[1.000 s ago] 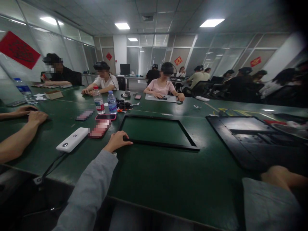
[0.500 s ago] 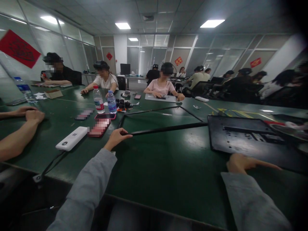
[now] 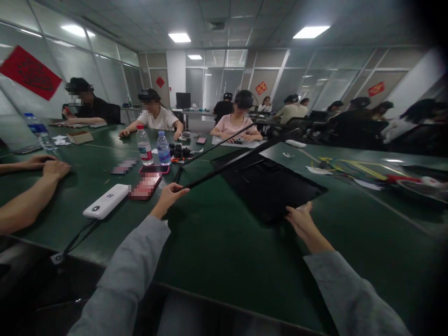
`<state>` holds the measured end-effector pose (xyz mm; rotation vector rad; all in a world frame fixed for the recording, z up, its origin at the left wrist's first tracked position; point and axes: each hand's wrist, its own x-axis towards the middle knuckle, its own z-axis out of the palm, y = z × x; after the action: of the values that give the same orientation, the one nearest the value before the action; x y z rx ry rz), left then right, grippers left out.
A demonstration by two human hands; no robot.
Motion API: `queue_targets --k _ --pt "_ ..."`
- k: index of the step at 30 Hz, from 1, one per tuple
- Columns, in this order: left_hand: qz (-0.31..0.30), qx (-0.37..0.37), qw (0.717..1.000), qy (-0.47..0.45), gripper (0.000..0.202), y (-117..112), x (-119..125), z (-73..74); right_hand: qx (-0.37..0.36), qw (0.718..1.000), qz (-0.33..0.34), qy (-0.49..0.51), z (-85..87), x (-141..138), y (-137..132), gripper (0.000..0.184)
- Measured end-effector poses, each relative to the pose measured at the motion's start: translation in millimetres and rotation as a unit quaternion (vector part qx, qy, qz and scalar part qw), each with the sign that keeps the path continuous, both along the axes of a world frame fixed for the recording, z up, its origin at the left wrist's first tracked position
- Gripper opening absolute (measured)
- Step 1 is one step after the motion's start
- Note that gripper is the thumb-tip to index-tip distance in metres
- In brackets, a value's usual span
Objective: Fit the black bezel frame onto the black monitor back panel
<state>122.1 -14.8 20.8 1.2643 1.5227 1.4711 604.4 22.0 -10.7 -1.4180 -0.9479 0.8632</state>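
A thin black rectangular frame [image 3: 224, 166], like a monitor bezel, slants up from the table with its right end raised. My left hand [image 3: 168, 198] pinches its near left corner. Partly beneath the frame is a flat black panel [image 3: 276, 186] with slots and recesses, like a monitor's back cover. The fingers of my right hand [image 3: 304, 220] are closed on its near right edge, thumb on top. The frame crosses in front of the panel's far left part. Whether the panel touches the table all along is hard to tell.
To the left lie a white power bank [image 3: 107, 201] with a cable, a red phone [image 3: 145, 185] and two bottles [image 3: 144, 145]. Another person's hands [image 3: 52, 165] rest at the far left. Yellow cables [image 3: 345, 164] and a red-handled item [image 3: 402, 178] lie right. People sit across the table.
My right hand has taken hold of the black panel and brought it left, turned, to beneath the frame. The frame's right end has risen off the table. My left hand stays on the corner.
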Motion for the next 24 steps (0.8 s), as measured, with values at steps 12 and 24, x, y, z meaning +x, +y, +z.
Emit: queue_targets --k 12,24 --pt "0.005 0.033 0.979 0.201 0.048 3 -9 -2.7 0.059 0.992 -0.08 -0.079 1.6 40 33 0.03" --pt "-0.037 0.015 0.925 0.378 0.044 -4 4 -1.6 0.062 0.996 0.018 -0.061 9.2 27 30 0.05"
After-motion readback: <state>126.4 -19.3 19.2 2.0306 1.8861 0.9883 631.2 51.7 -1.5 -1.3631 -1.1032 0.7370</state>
